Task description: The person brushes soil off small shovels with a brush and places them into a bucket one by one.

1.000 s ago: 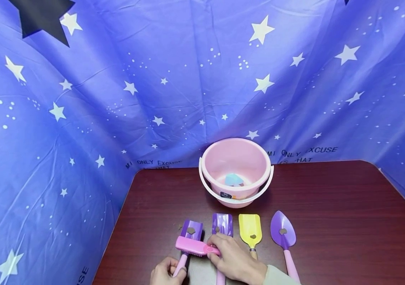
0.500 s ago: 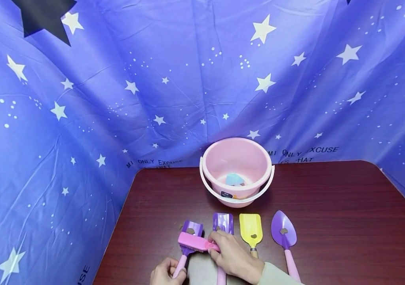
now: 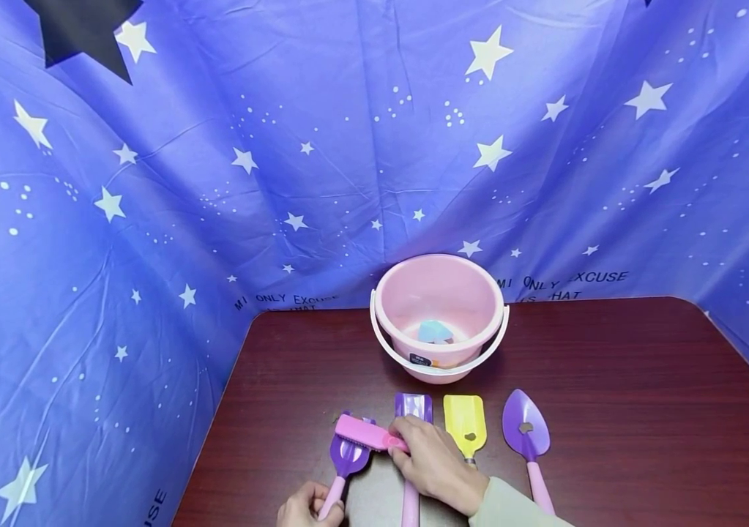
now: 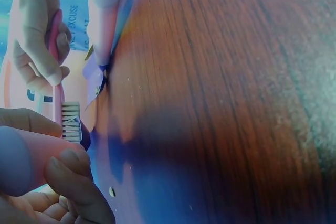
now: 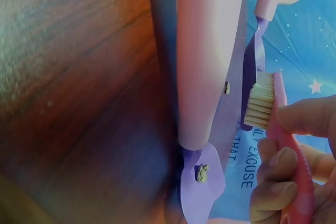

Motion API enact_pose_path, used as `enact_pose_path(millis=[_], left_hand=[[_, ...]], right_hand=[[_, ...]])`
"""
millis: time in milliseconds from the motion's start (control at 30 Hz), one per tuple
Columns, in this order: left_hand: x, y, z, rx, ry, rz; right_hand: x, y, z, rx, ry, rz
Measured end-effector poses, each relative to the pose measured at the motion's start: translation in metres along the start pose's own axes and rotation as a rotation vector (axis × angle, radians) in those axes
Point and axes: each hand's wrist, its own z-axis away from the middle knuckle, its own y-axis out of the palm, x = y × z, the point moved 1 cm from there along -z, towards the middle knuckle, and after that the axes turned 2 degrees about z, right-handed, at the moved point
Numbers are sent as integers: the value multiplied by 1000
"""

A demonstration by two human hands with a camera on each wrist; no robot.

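Note:
In the head view my left hand (image 3: 304,505) grips the pink handle of a purple hand shovel (image 3: 349,460) at the near left. My right hand (image 3: 436,462) holds a pink brush (image 3: 359,432) by its handle, crosswise over the far part of that blade. Pale bristles (image 5: 261,100) meet the purple blade in the right wrist view. The brush head hides the blade's far end. Beneath my right hand lies a second purple shovel (image 3: 414,406), partly covered. To the right are a yellow shovel (image 3: 463,421) and a pointed purple trowel (image 3: 522,424), each with a brown lump.
A pink bucket (image 3: 430,289) with a white handle stands behind the shovels, a light blue piece (image 3: 436,331) inside it. Small dark crumbs lie on the dark wooden table (image 3: 631,410) left of the brushed shovel. A starry blue cloth (image 3: 321,110) hangs behind and beside the table.
The brush has slid away from me along the shovel blade, from near the handle to the far end, covering the brown lump seen there before. My left hand keeps its grip, almost still.

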Motion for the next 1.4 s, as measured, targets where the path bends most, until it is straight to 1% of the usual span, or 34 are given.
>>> enact_pose_path(millis=[167, 300, 567, 767, 933, 1067, 1167, 1300, 1400], left_hand=[[2, 0, 0, 8, -4, 7], [3, 1, 2, 2, 0, 2], [7, 3, 2, -49, 29, -17], [7, 4, 2, -58, 42, -13], [8, 3, 2, -72, 46, -5], [7, 1, 1, -62, 30, -11], [4, 0, -1, -38, 4, -10], [0, -1, -3, -18, -33, 9], [-2, -1, -3, -28, -38, 17]], right_hand=[[-3, 0, -2, -14, 15, 7], [-4, 0, -4, -22, 30, 6], [-5, -4, -7, -25, 69, 11], [-3, -11, -9, -26, 109, 7], [1, -19, -11, -38, 118, -8], [6, -23, -11, -26, 89, -21], [11, -25, -9, -8, 36, -40], [17, -24, -4, 46, -46, -78], [19, -22, 1, 93, -78, -79]])
